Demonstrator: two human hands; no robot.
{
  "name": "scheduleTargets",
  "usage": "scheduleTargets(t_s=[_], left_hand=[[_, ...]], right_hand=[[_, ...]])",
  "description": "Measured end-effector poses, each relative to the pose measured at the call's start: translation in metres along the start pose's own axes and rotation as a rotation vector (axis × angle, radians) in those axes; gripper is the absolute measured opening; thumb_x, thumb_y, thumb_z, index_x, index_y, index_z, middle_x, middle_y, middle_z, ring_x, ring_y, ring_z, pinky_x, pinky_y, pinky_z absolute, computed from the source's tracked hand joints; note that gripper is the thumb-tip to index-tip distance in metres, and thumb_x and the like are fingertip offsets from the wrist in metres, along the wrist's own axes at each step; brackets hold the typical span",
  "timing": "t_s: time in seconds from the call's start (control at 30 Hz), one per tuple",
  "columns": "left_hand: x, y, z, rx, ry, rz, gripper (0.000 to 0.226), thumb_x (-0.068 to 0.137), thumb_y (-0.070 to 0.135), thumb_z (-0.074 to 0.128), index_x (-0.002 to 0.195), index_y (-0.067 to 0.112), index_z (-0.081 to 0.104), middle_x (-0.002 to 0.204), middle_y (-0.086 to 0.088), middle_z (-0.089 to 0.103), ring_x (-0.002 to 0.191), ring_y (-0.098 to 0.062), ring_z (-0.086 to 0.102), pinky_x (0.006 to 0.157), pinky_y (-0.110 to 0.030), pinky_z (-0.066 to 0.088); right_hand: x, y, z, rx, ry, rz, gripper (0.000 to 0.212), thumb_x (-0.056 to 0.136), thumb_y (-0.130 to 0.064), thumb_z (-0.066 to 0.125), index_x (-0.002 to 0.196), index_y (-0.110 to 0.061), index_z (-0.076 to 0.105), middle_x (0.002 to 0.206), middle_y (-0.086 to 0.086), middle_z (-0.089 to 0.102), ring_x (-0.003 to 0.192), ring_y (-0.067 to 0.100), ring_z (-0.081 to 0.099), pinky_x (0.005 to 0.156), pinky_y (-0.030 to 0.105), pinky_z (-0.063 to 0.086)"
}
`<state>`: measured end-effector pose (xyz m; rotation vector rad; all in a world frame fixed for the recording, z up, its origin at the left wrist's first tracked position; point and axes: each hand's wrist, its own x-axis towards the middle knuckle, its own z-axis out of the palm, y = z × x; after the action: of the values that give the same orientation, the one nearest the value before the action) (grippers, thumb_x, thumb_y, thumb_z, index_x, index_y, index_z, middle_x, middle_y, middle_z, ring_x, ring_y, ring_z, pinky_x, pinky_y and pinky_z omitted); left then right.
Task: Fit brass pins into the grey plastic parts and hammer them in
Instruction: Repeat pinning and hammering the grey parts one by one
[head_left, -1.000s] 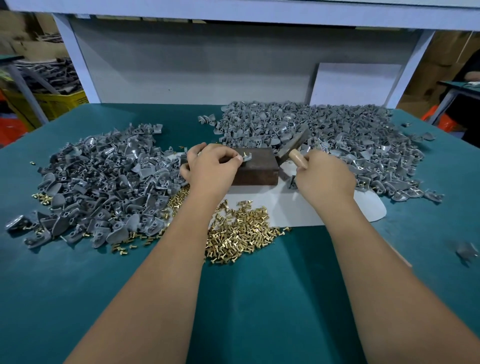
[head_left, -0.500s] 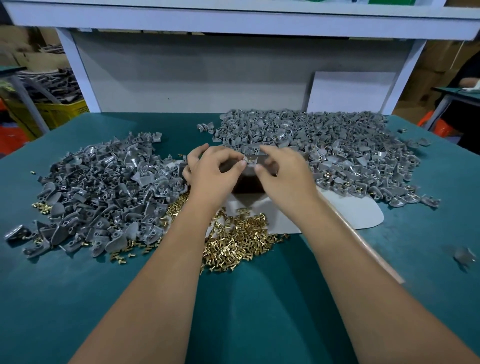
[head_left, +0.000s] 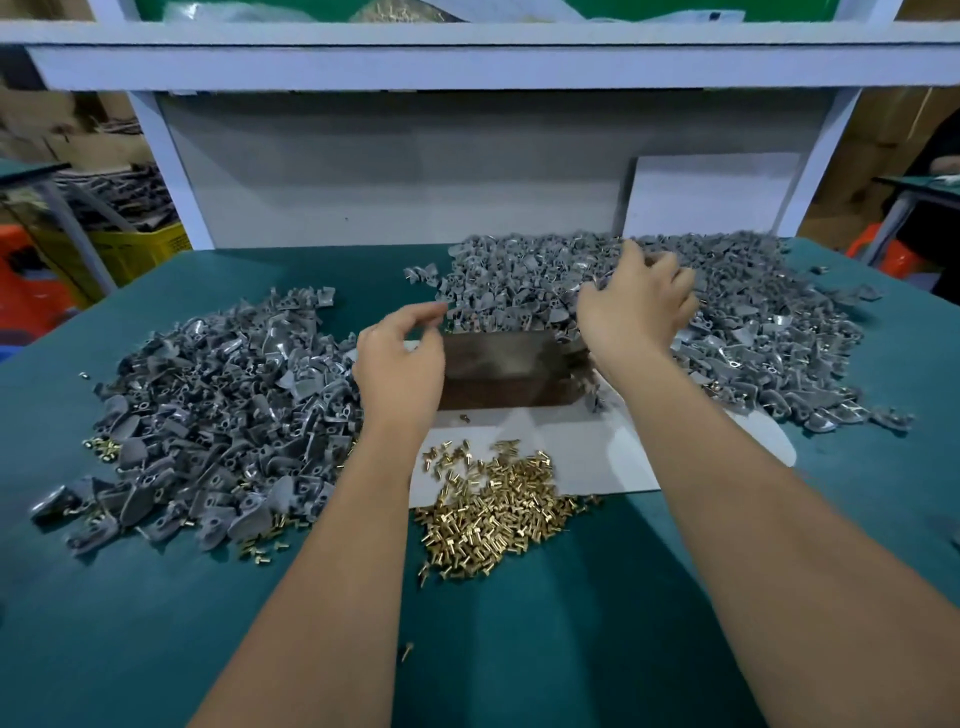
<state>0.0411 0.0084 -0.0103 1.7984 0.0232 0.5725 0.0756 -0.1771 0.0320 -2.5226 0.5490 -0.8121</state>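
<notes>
The left hand (head_left: 400, 358) is hovering at the left edge of the dark wooden block (head_left: 501, 370), its fingers loosely curled and its thumb and forefinger apart, holding nothing that can be made out. The right hand (head_left: 636, 306) is reaching over the far pile of grey plastic parts (head_left: 753, 322), fingers spread and bent down into the heap; whether it is pinching a part is hidden by the fingers and the blur. The block is sitting in the middle of the teal counter (head_left: 156, 613), on a white sheet (head_left: 597, 452), with its top bare. A second pile of grey parts (head_left: 218, 405) is lying to the left of the block, beside the left forearm. The brass pins (head_left: 493, 519) are lying in a loose heap just in front of the block, partly on the white sheet and partly on the counter, between the two forearms. One single pin (head_left: 464, 417) is lying close to the front of the block, and another stray pin (head_left: 407, 649) is lying nearer the person. A few more pins are scattered along the near edge of the left pile
</notes>
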Motion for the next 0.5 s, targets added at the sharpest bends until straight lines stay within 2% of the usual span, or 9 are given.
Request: scheduleTargets(t_s=[0.07, 0.1, 0.17, 0.2, 0.27, 0.33, 0.37, 0.43, 0.5], left_hand=[[0.002, 0.000, -0.007, -0.065, 0.053, -0.035, 0.049, 0.090, -0.006, 0.047, 0.095, 0.039, 0.066, 0.103, 0.019, 0.066, 0.091, 0.008, 0.061, 0.084, -0.015, 0.051], [0.004, -0.001, -0.011, -0.086, 0.065, -0.054, 0.053, 0.086, -0.012, 0.044, 0.096, 0.035, 0.066, 0.102, 0.019, 0.065, 0.095, 0.006, 0.062, 0.083, -0.016, 0.051], [0.007, -0.001, -0.018, -0.089, 0.069, -0.076, 0.061, 0.079, -0.021, 0.042, 0.094, 0.034, 0.065, 0.100, 0.018, 0.064, 0.104, -0.008, 0.063, 0.086, -0.027, 0.053], [0.008, -0.002, -0.022, -0.072, 0.068, -0.080, 0.063, 0.076, -0.023, 0.043, 0.094, 0.033, 0.064, 0.100, 0.017, 0.064, 0.104, -0.012, 0.063, 0.082, -0.029, 0.053], [0.012, -0.004, -0.029, -0.009, 0.035, -0.077, 0.061, 0.073, -0.024, 0.047, 0.095, 0.030, 0.065, 0.103, 0.011, 0.065, 0.093, -0.015, 0.063, 0.067, -0.023, 0.049], [0.014, -0.006, -0.037, 0.120, -0.047, -0.075, 0.052, 0.076, -0.015, 0.054, 0.094, 0.032, 0.066, 0.105, 0.006, 0.068, 0.071, -0.014, 0.058, 0.056, -0.024, 0.048], [0.015, -0.007, -0.041, 0.244, -0.103, -0.069, 0.045, 0.079, -0.006, 0.058, 0.091, 0.036, 0.067, 0.100, 0.006, 0.069, 0.065, -0.016, 0.054, 0.061, -0.030, 0.051], [0.017, -0.010, -0.048, 0.525, -0.210, -0.040, 0.030, 0.083, 0.010, 0.060, 0.082, 0.039, 0.067, 0.087, 0.013, 0.069, 0.067, -0.018, 0.051, 0.086, -0.045, 0.052], [0.017, -0.012, -0.053, 0.612, -0.276, -0.016, 0.032, 0.084, 0.011, 0.058, 0.078, 0.041, 0.066, 0.088, 0.018, 0.067, 0.066, -0.013, 0.052, 0.090, -0.043, 0.051]], right_hand=[[-0.017, -0.003, 0.005, 0.036, 0.002, -0.089, 0.050, 0.088, -0.031, 0.058, 0.135, -0.024, 0.044, 0.137, 0.010, 0.039, 0.127, 0.030, 0.031, 0.105, 0.045, 0.024], [-0.029, -0.004, 0.007, 0.057, 0.008, -0.139, 0.049, 0.088, -0.030, 0.059, 0.135, -0.026, 0.045, 0.136, 0.009, 0.039, 0.127, 0.028, 0.031, 0.106, 0.044, 0.024], [-0.054, -0.004, 0.007, 0.098, 0.031, -0.242, 0.046, 0.087, -0.027, 0.060, 0.132, -0.027, 0.048, 0.133, 0.006, 0.041, 0.126, 0.026, 0.031, 0.105, 0.043, 0.023], [-0.067, -0.004, 0.007, 0.120, 0.033, -0.310, 0.044, 0.087, -0.024, 0.060, 0.129, -0.026, 0.050, 0.131, 0.004, 0.043, 0.124, 0.024, 0.033, 0.104, 0.042, 0.024], [-0.089, -0.004, 0.005, 0.206, -0.043, -0.463, 0.035, 0.088, -0.019, 0.056, 0.123, -0.024, 0.056, 0.121, 0.000, 0.049, 0.113, 0.019, 0.044, 0.099, 0.038, 0.035], [-0.107, -0.007, 0.000, 0.307, -0.197, -0.614, 0.026, 0.092, -0.016, 0.051, 0.115, -0.021, 0.062, 0.110, -0.003, 0.058, 0.098, 0.017, 0.055, 0.085, 0.037, 0.048], [-0.115, -0.009, -0.001, 0.304, -0.261, -0.697, 0.024, 0.092, -0.017, 0.049, 0.111, -0.020, 0.064, 0.105, -0.002, 0.061, 0.093, 0.018, 0.058, 0.077, 0.036, 0.050], [-0.124, -0.014, 0.000, 0.154, -0.337, -0.856, 0.024, 0.093, -0.020, 0.046, 0.106, -0.019, 0.066, 0.099, -0.001, 0.061, 0.094, 0.022, 0.058, 0.069, 0.035, 0.049], [-0.128, -0.018, 0.002, -0.001, -0.380, -0.941, 0.025, 0.092, -0.025, 0.044, 0.103, -0.017, 0.065, 0.093, -0.001, 0.053, 0.099, 0.023, 0.054, 0.063, 0.031, 0.041]])
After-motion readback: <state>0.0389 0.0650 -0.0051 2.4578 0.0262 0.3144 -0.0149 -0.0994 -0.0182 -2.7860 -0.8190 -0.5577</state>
